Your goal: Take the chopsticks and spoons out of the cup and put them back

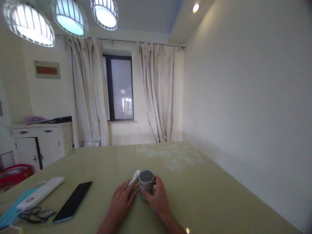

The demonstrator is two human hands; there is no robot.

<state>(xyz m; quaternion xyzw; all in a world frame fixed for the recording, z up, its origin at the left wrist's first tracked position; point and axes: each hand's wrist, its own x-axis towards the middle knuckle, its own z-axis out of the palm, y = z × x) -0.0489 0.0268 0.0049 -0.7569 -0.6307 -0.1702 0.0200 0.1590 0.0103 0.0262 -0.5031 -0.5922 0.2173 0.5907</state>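
A grey cup (146, 178) stands upright on the table, its opening facing up. My right hand (158, 198) is closed around its right side, with the thumb across the front and the fingers behind. Just left of the cup, my left hand (121, 201) lies low with its fingers stretched forward. Under and beside those fingers are a white spoon (135, 176), bowl end pointing away from me, and thin brown sticks (136, 187) that look wooden. Part of the spoon's handle and of the sticks is hidden by the left hand.
On the pale green table (207, 195), a black-screened phone (73, 202), folded glasses (36, 214), a long white device (42, 193) and a light blue mask (11, 213) lie at left. A wall (243, 97) borders the right edge. Caged lamps (70, 24) hang above.
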